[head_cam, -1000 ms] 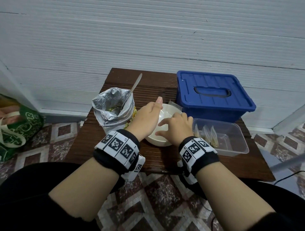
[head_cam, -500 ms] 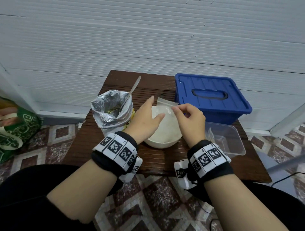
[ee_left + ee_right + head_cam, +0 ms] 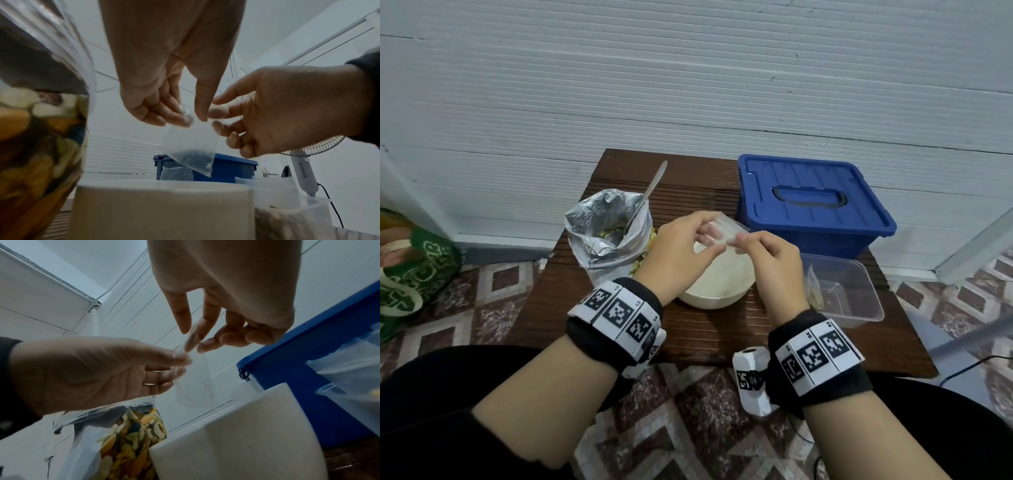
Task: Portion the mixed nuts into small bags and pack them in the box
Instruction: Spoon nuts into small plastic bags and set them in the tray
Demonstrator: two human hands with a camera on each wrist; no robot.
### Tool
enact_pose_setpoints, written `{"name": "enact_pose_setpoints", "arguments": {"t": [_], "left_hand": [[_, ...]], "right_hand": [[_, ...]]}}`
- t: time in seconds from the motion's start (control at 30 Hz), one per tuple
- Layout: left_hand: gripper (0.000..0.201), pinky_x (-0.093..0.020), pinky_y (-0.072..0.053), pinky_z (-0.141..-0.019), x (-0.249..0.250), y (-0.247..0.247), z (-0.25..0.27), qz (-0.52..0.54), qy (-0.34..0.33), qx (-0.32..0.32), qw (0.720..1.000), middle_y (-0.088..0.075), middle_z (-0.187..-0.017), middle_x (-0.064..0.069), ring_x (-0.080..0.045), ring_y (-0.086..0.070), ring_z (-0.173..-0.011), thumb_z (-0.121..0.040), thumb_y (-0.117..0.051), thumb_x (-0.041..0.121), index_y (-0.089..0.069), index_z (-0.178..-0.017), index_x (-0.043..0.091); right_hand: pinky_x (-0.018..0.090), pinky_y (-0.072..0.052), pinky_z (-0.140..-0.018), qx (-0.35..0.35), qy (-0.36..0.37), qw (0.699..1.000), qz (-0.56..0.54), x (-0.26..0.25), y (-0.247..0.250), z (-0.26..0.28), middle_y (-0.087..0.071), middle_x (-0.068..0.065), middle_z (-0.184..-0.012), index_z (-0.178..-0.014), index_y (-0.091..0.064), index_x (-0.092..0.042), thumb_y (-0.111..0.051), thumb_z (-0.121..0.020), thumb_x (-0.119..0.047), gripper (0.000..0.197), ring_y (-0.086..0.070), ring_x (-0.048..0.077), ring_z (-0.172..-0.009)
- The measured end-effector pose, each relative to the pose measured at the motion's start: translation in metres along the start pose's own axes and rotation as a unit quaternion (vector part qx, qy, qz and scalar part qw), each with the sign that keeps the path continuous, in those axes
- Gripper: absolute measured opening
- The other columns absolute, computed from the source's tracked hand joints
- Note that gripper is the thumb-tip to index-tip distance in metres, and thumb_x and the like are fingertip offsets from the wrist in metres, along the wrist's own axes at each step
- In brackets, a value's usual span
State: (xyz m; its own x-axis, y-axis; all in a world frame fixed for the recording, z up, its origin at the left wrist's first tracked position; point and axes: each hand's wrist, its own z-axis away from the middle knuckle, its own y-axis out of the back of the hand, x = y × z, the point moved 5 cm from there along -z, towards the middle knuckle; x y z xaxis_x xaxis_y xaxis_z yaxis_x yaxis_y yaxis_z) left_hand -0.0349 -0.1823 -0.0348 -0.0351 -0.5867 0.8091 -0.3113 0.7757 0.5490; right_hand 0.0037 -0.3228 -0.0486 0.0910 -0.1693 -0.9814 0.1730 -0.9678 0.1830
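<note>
Both the left hand (image 3: 681,250) and right hand (image 3: 767,257) pinched an empty small clear plastic bag (image 3: 190,146) above the white bowl (image 3: 722,284), unfilled; few filled bags stood in the clear tub (image 3: 859,308) right, blue lidded box (image 3: 811,205) unopened.

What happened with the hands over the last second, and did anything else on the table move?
Both hands rose from the white bowl. The right hand took up a small clear bag, and now the left hand pinches its top edge too, holding it above the bowl. The foil bag of nuts with its spoon, the blue box with its lid on, and the clear tub stayed put.
</note>
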Motion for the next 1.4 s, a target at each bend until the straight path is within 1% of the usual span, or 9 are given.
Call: {"name": "enact_pose_setpoints", "arguments": {"t": [0.13,0.37,0.53,0.63,0.8,1.1,1.17,1.3,1.4], "left_hand": [[0.040,-0.006,-0.042,-0.079,-0.005,0.000,-0.002,0.022,0.006,-0.031,0.999,-0.062,-0.085,0.015,0.003,-0.056,-0.080,-0.083,-0.072,0.011,-0.062,-0.119,0.025],[0.055,-0.007,-0.047,-0.080,-0.008,0.001,-0.003,0.028,0.003,-0.111,0.993,-0.067,-0.093,0.010,0.001,-0.063,-0.079,-0.078,-0.076,0.007,-0.056,-0.123,0.031],[0.054,-0.009,-0.047,-0.086,-0.006,0.000,0.000,0.002,-0.006,-0.151,0.989,-0.070,-0.104,0.005,0.002,-0.066,-0.089,-0.084,-0.071,0.007,-0.052,-0.130,0.029],[0.058,-0.020,-0.046,-0.096,-0.002,-0.003,0.000,-0.034,-0.019,-0.146,0.989,-0.064,-0.118,0.006,0.000,-0.061,-0.103,-0.084,-0.070,0.009,-0.046,-0.134,0.027],[0.087,-0.022,-0.031,-0.106,0.005,-0.009,0.005,-0.127,-0.054,-0.135,0.981,-0.049,-0.132,0.013,-0.002,-0.042,-0.122,-0.063,-0.084,0.044,-0.043,-0.138,0.026],[0.064,-0.040,-0.038,-0.103,0.005,-0.007,0.005,-0.125,-0.115,-0.070,0.983,-0.060,-0.113,0.012,-0.006,-0.054,-0.109,-0.066,-0.083,0.045,-0.058,-0.121,0.023],[0.065,-0.033,-0.039,-0.103,0.006,-0.006,0.005,-0.107,-0.112,-0.067,0.986,-0.059,-0.112,0.014,-0.002,-0.053,-0.107,-0.065,-0.084,0.043,-0.058,-0.122,0.024],[0.068,-0.004,-0.034,-0.094,0.006,-0.006,0.005,-0.060,-0.098,-0.094,0.989,-0.053,-0.113,0.018,0.006,-0.049,-0.107,-0.064,-0.085,0.039,-0.055,-0.124,0.027],[0.065,0.001,-0.030,-0.090,0.006,-0.008,0.005,-0.062,-0.106,-0.112,0.986,-0.053,-0.111,0.024,0.011,-0.047,-0.106,-0.065,-0.085,0.038,-0.057,-0.123,0.028]], "right_hand": [[0.035,-0.050,-0.077,0.019,-0.010,1.000,-0.004,0.005,0.008,-0.003,-0.070,0.004,-0.080,-0.076,-0.071,-0.015,-0.065,-0.087,-0.025,0.016,-0.064,0.018,-0.080],[0.038,-0.054,-0.082,-0.020,-0.019,0.999,0.046,0.010,0.014,-0.003,-0.072,0.001,-0.080,-0.079,-0.073,-0.017,-0.071,-0.084,-0.021,0.006,-0.067,0.020,-0.085],[0.028,-0.051,-0.076,-0.005,-0.019,0.997,0.070,0.015,0.018,0.001,-0.071,0.000,-0.082,-0.085,-0.073,-0.018,-0.070,-0.085,-0.024,0.007,-0.065,0.017,-0.086],[0.021,-0.049,-0.071,0.010,-0.029,0.997,0.068,0.017,0.018,0.005,-0.071,0.003,-0.084,-0.089,-0.073,-0.015,-0.069,-0.085,-0.025,0.011,-0.064,0.018,-0.086],[0.001,-0.039,-0.056,0.023,-0.031,0.998,0.059,0.015,0.018,0.007,-0.071,0.002,-0.083,-0.088,-0.073,-0.012,-0.068,-0.086,-0.026,0.014,-0.059,0.006,-0.075],[0.005,-0.039,-0.061,0.016,-0.049,0.999,-0.010,0.010,0.018,0.010,-0.068,-0.002,-0.080,-0.088,-0.071,-0.013,-0.061,-0.090,-0.029,0.019,-0.056,-0.003,-0.074],[0.017,-0.041,-0.070,0.017,-0.056,0.998,-0.028,0.012,0.018,0.009,-0.069,-0.002,-0.082,-0.091,-0.071,-0.014,-0.060,-0.090,-0.028,0.018,-0.057,-0.001,-0.077],[0.034,-0.047,-0.083,-0.003,-0.070,0.996,-0.059,0.017,0.017,0.007,-0.073,0.000,-0.082,-0.080,-0.075,-0.019,-0.067,-0.085,-0.025,0.011,-0.064,0.014,-0.088],[0.030,-0.044,-0.071,-0.042,-0.075,0.994,-0.074,0.017,0.016,0.008,-0.073,0.004,-0.085,-0.080,-0.076,-0.016,-0.068,-0.084,-0.026,0.013,-0.058,0.011,-0.075]]}}
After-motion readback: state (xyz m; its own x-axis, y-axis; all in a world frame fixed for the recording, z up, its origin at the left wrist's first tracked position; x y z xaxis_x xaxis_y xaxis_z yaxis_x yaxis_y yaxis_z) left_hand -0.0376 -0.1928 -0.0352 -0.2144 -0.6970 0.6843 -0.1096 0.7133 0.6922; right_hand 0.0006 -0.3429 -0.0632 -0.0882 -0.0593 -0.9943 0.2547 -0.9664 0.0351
